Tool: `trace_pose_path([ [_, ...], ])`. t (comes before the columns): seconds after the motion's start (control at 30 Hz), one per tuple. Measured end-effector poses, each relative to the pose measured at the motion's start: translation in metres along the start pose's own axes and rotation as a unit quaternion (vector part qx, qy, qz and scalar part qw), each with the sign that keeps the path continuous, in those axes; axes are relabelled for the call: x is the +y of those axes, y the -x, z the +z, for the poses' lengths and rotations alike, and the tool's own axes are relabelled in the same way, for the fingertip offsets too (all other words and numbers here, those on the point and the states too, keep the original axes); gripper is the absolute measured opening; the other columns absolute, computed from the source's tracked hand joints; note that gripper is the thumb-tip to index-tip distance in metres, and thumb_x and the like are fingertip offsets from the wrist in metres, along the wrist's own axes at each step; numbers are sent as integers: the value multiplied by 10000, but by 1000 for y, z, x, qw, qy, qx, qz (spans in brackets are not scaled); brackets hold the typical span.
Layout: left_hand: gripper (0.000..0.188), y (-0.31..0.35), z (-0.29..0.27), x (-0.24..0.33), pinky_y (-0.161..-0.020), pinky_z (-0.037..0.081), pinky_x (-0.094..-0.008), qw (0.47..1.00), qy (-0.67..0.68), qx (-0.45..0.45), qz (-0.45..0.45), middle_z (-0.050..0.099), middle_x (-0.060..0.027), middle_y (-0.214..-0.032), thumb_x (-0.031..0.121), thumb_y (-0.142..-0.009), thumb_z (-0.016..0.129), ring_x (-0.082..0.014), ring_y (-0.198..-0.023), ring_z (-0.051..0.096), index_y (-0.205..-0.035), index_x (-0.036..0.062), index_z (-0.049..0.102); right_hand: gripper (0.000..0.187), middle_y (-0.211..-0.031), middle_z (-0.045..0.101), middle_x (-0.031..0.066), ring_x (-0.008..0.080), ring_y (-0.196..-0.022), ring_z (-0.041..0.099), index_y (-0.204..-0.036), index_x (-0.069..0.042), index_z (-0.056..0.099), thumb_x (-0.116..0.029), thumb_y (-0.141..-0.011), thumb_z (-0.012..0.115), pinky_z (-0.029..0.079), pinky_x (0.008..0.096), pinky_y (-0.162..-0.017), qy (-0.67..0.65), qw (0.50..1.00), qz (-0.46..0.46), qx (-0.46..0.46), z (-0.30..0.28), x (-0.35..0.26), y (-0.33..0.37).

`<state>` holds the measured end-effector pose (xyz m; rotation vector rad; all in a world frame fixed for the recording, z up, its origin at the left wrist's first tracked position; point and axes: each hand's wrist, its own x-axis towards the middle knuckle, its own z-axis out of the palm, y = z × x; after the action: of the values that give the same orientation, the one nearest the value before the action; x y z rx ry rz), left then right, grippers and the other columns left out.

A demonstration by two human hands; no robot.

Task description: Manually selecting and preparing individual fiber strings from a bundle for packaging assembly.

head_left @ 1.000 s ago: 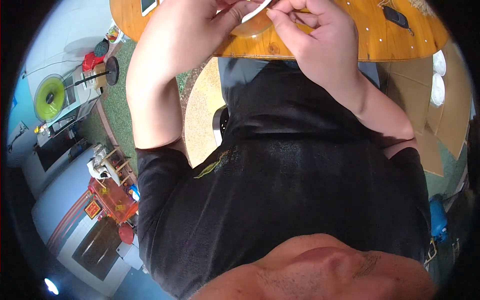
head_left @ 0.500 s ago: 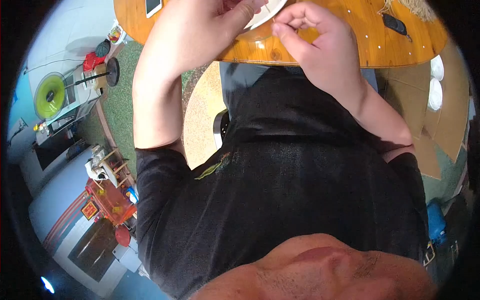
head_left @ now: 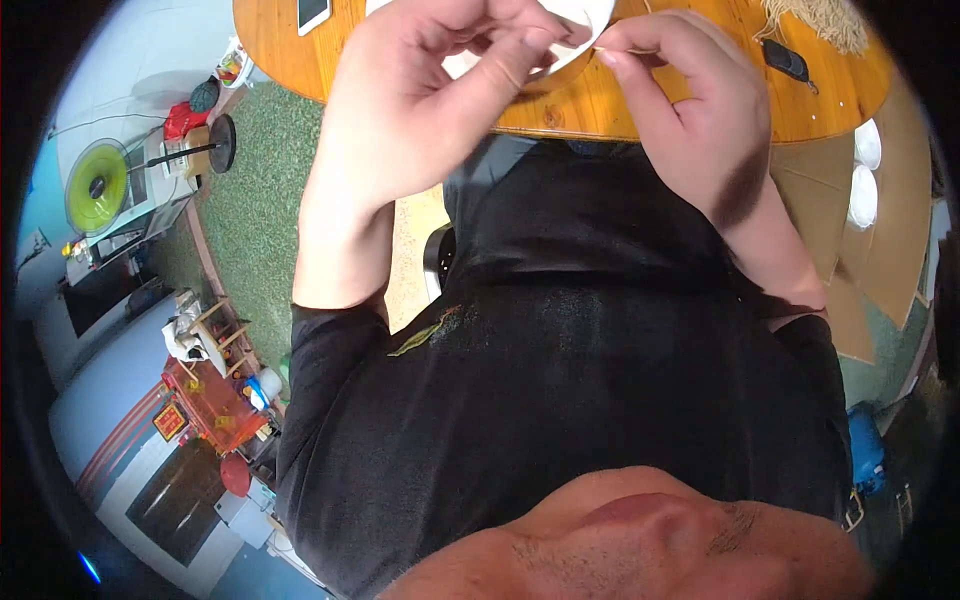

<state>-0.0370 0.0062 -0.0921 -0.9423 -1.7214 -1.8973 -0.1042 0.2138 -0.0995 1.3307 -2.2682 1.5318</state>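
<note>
now, right hand pinches a thin yellowish sliver beside the round white bowl; left hand, hold unclear; next move seemingly wants steadiness.

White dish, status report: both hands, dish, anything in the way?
Left hand over white dish, hiding part of it. Right hand by its right rim; any grip too small to tell. Dark fob farther right on wooden table.
</note>
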Motion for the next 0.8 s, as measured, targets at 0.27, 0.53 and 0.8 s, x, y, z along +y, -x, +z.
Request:
trace_pose_path([
  [0.27, 58, -14, 14, 14, -762, 493, -223, 965, -88, 66, -236, 690, -17, -951, 20, -1007, 623, -70, -845, 608, -1046, -4, 659, 158, -1029, 657, 147, 290, -765, 629, -905, -11, 699, 66, -775, 748, 512, 345, -729, 175, 962, -167, 128, -4, -14, -6],
  [0.53, 54, -13, 17, -2, -776, 482, -220, 996, -43, -41, -71, 671, -5, -938, 7, -1010, 617, -68, -835, 589, -1048, -6, 653, 107, -934, 683, 107, 135, -801, 659, -990, -14, 724, 31, -896, 743, 516, 249, -699, 62, 989, 74, 110, 22, 15, 27],
  [0.8, 58, -11, 20, -8, -802, 499, -231, 996, -39, -29, -74, 670, -27, -971, 25, -1033, 603, -77, -863, 595, -1063, -12, 637, 127, -1054, 665, 117, 147, -791, 634, -952, 18, 704, 92, -853, 732, 509, 260, -725, -227, 944, 130, 201, 28, -5, 18],
])
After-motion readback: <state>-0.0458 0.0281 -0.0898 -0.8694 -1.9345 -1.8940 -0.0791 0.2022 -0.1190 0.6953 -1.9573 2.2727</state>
